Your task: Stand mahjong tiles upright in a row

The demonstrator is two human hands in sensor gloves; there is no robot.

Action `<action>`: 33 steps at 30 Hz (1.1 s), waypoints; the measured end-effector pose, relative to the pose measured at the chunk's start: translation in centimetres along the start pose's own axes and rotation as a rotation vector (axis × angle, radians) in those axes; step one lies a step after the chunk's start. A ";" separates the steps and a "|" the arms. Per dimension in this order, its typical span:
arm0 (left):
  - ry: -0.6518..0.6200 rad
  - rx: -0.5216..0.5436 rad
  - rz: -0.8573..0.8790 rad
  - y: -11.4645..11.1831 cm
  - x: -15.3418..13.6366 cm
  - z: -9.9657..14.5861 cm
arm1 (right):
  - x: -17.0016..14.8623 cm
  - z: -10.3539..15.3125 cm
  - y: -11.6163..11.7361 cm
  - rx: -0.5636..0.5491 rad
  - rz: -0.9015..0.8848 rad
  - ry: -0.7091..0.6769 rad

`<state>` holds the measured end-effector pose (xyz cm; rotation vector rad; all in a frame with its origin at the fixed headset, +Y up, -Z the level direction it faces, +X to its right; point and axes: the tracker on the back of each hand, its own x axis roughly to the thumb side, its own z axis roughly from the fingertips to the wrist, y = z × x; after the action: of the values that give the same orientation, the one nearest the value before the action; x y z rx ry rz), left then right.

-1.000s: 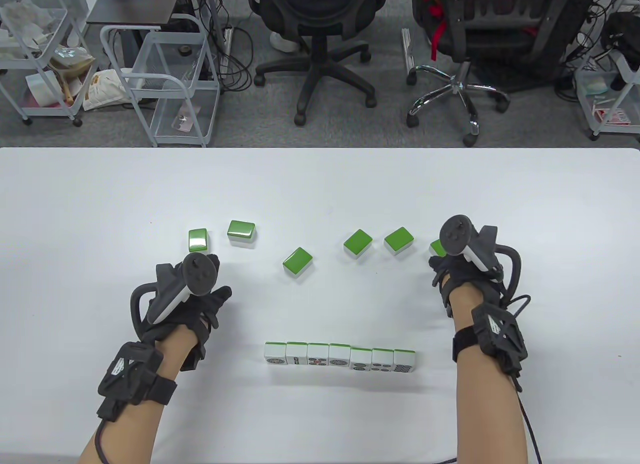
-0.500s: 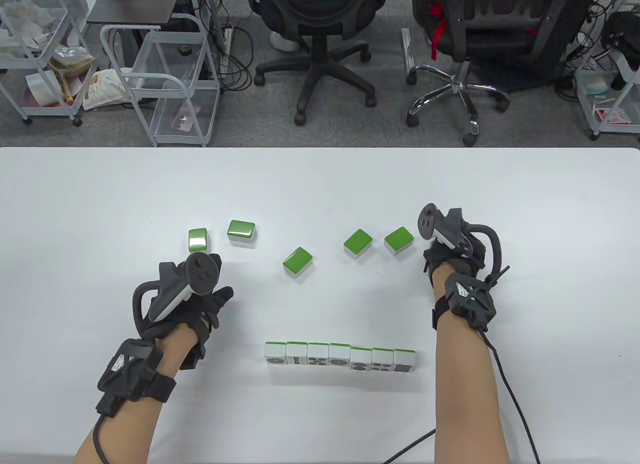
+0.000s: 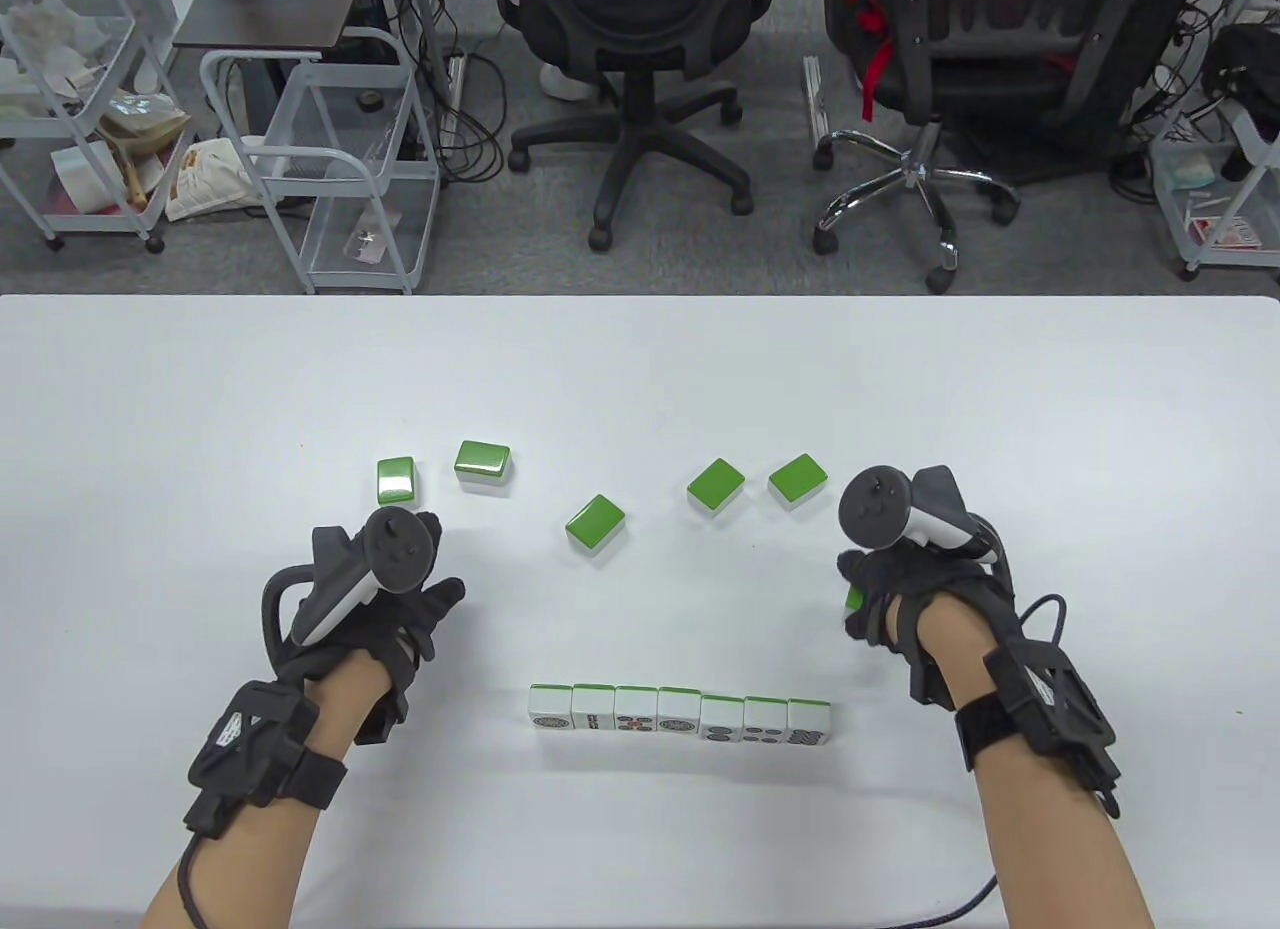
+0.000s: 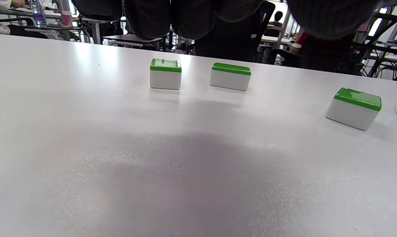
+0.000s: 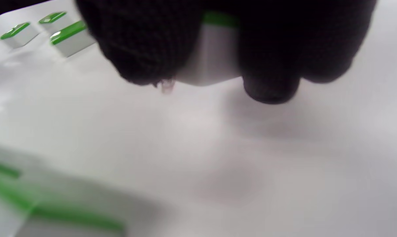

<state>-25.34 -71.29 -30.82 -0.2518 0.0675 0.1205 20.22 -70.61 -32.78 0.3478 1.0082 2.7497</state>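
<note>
From the table view, a row of seven upright white mahjong tiles with green backs (image 3: 679, 715) stands near the front of the white table (image 3: 640, 369), faces toward the person, each touching the next. Five more green-backed tiles lie face down farther back: two (image 3: 396, 480) (image 3: 483, 464) at the left, one (image 3: 595, 524) in the middle, and two (image 3: 716, 489) (image 3: 798, 482) toward the right. The left hand (image 3: 385, 594) rests on the table just in front of the leftmost flat tile, fingers loosely spread and holding nothing. The right hand (image 3: 885, 594) hovers beyond the row's right end; only a sliver of a green-edged tile (image 3: 854, 599) peeks out beside its fingers.

The left wrist view shows what the table view hides: the flat tiles side-on, thick white bodies capped by a thin glossy green layer (image 4: 165, 74) (image 4: 230, 76) (image 4: 355, 108), sitting well apart.

The right wrist view, blurred, reveals the grasp: black gloved fingers (image 5: 145, 42) pinch the white and green tile (image 5: 211, 52) from both sides, seemingly lifted off the table. The row shows as a green smear (image 5: 53, 210) at the lower left.
</note>
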 end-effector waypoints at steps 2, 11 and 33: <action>-0.006 0.001 0.001 0.0 0.1 0.1 | 0.1 1.0 1.3 0.087 -0.018 -0.016; -0.010 -0.003 -0.017 -0.1 0.1 0.4 | 1.0 1.4 5.0 0.258 -0.046 -0.085; 0.000 -0.020 0.006 -0.3 -0.3 0.6 | -1.8 1.1 2.6 0.084 -0.260 -0.159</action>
<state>-25.60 -71.45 -30.13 -0.2712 0.0672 0.1272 21.95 -72.38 -30.50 0.4094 1.0490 2.4134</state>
